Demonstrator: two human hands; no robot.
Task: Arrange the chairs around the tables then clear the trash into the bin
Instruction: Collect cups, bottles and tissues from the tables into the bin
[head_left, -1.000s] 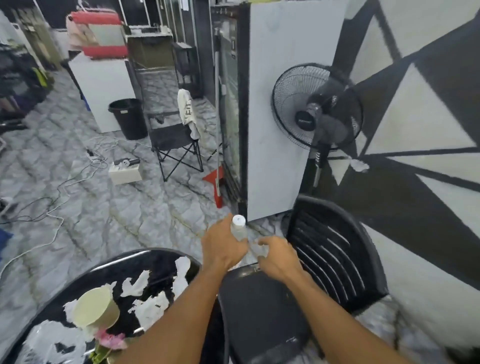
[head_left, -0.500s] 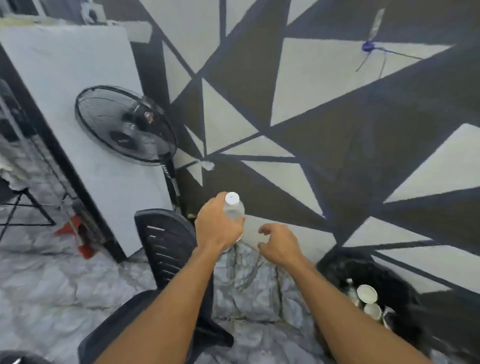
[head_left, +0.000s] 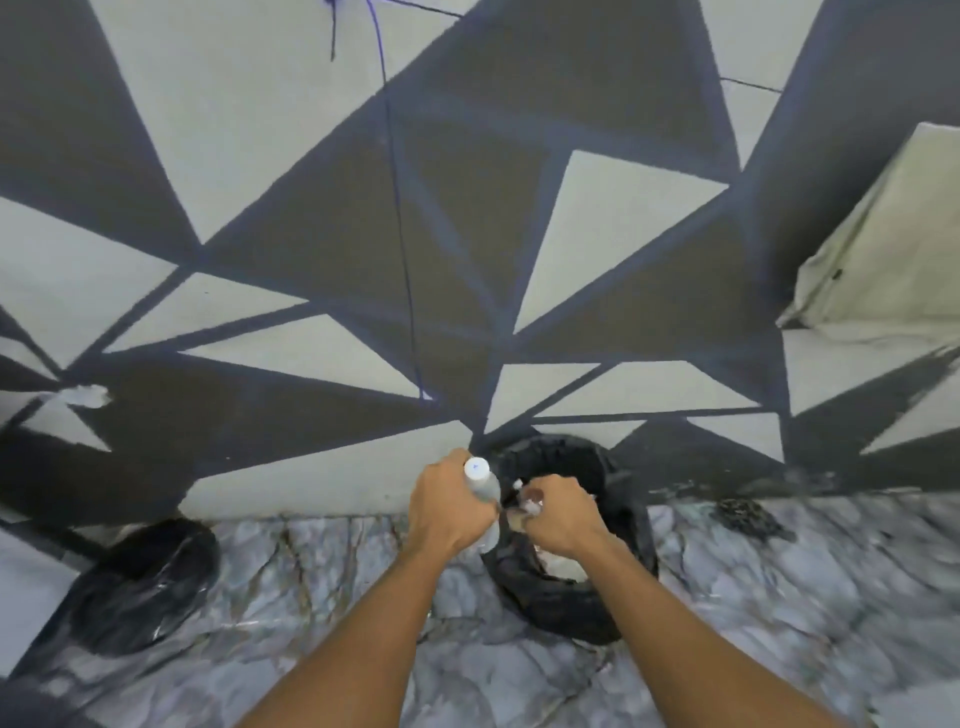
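A black bin lined with a dark bag stands on the floor against the patterned wall, with pale trash inside. My left hand holds a clear plastic bottle with a white cap, upright, at the bin's left rim. My right hand hovers over the bin's mouth, fingers curled around a small crumpled piece of trash. Both forearms reach in from the bottom of the view.
A round black base sits on the marble floor at the left. A black-and-grey triangle wall fills the view ahead. A pale board leans at the right. Dark debris lies by the wall, right of the bin.
My view swung right from the table, chair and fan to the wall and the bin. Both hands moved over the bin, the left still holding the bottle; the right closed on small trash.
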